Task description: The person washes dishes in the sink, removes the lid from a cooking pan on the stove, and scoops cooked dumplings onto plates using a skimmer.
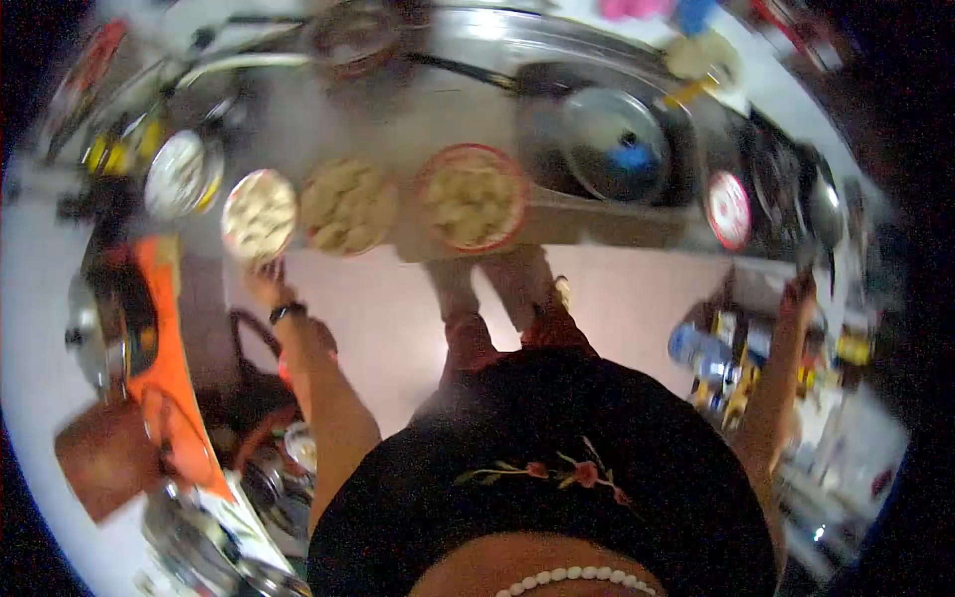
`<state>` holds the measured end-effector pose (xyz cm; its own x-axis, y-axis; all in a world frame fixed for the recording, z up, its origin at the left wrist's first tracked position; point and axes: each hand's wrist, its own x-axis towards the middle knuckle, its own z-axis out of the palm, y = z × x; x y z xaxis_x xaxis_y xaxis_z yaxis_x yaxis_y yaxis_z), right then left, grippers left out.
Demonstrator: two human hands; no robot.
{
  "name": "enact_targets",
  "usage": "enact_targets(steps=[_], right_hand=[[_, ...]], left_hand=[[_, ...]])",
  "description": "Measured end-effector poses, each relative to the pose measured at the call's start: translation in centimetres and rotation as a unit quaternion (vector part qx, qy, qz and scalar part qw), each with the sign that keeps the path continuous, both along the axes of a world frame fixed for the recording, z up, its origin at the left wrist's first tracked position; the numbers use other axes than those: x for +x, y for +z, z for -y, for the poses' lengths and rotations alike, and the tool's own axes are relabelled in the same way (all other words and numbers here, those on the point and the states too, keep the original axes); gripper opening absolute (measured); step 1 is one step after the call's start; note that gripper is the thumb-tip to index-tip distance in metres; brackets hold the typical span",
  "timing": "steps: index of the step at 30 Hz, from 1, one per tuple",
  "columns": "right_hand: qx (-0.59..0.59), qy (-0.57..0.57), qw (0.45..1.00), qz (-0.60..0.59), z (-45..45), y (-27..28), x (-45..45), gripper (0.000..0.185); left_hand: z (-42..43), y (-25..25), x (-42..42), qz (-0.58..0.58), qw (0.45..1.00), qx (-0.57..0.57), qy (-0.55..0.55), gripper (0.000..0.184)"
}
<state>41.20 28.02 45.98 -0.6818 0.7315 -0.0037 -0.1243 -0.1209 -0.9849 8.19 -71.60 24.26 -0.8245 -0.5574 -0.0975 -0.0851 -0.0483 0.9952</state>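
Note:
My left hand (267, 287), a dark band on its wrist, is at the near rim of a plate of pale, lumpy pieces that look like dumplings (260, 215). Its fingers appear closed on that rim, though blur softens them. Beside it on the counter are a second full plate (348, 206) and a red-rimmed plate (474, 197) of similar pieces. Far to the right, my right hand (799, 291) reaches to the counter's front edge, below a ladle-like metal utensil (826, 204). Its fingers are dark and smeared, and I cannot make out anything in them.
A large pan with a glass lid (617, 144) stands on the stove, right of centre. A dark pan (353, 38) is at the back. A small red-and-white plate (729, 209) lies to the right. Pots and an orange board-like surface (179, 368) occupy the left; bottles (701, 348) fill the lower right.

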Motion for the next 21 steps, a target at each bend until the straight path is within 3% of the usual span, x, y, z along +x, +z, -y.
enact_targets(steps=[2,3,4,6,8,9,11,13,14,15,16,17,18,20,21], right_hand=[[-0.097,-0.038,0.993,-0.047,-1.1,-0.6,0.4,0.029],[-0.07,0.003,0.997,-0.042,2.2,0.6,-0.4,0.019],[-0.159,-0.006,0.985,-0.072,2.4,0.7,-0.4,0.016],[-0.113,-0.195,0.974,-0.01,7.9,3.3,-3.3,0.022],[-0.158,-0.058,0.984,-0.059,6.1,1.9,-1.0,0.024],[-0.181,0.009,0.983,-0.037,5.8,2.0,-0.2,0.027],[-0.14,-0.001,0.99,-0.013,5.4,2.1,0.2,0.027],[-0.159,-0.061,0.985,0.019,4.7,2.3,0.9,0.029],[-0.154,-0.06,0.986,0.023,4.4,2.3,1.6,0.029],[-0.118,-0.05,0.991,0.029,3.5,1.9,2.4,0.028],[-0.081,-0.037,0.995,0.034,2.3,1.1,3.4,0.028],[-0.116,0.013,0.992,0.039,1.0,0.4,4.8,0.028],[-0.158,-0.06,0.985,0.039,1.4,1.0,4.9,0.027],[-0.049,0.021,0.997,0.062,-0.4,-0.3,7.2,0.022],[-0.077,0.016,0.996,0.037,-0.7,-0.9,8.1,0.018]], left_hand=[[1.6,-2.4,1.7,0.045,0.997,0.057,0.016,0.05],[-0.6,-1.6,2.9,0.005,0.983,0.136,0.124,0.054],[0.6,-3.1,5.4,-0.08,0.959,0.258,0.083,0.056],[-7.0,1.5,8.4,0.0,0.99,0.017,0.139,0.054],[-18.7,9.0,12.3,0.058,0.991,-0.074,0.097,0.046],[-20.8,7.2,13.8,0.058,0.998,-0.002,0.014,0.043],[-28.2,7.1,17.7,0.056,0.984,0.057,-0.162,0.041],[-39.1,7.8,20.3,0.087,0.928,0.067,-0.357,0.039],[-44.0,7.9,20.8,0.141,0.89,0.159,-0.404,0.037],[-48.2,5.8,21.5,0.13,0.875,0.15,-0.442,0.037],[-52.3,4.5,20.8,0.066,0.857,0.013,-0.511,0.036],[-56.4,2.9,20.1,-0.012,0.824,-0.144,-0.547,0.036],[-60.6,1.5,19.5,-0.095,0.785,-0.277,-0.546,0.036],[-68.1,2.1,17.3,-0.058,0.796,-0.196,-0.57,0.038],[-71.2,-0.4,14.9,-0.083,0.767,-0.192,-0.606,0.038]])
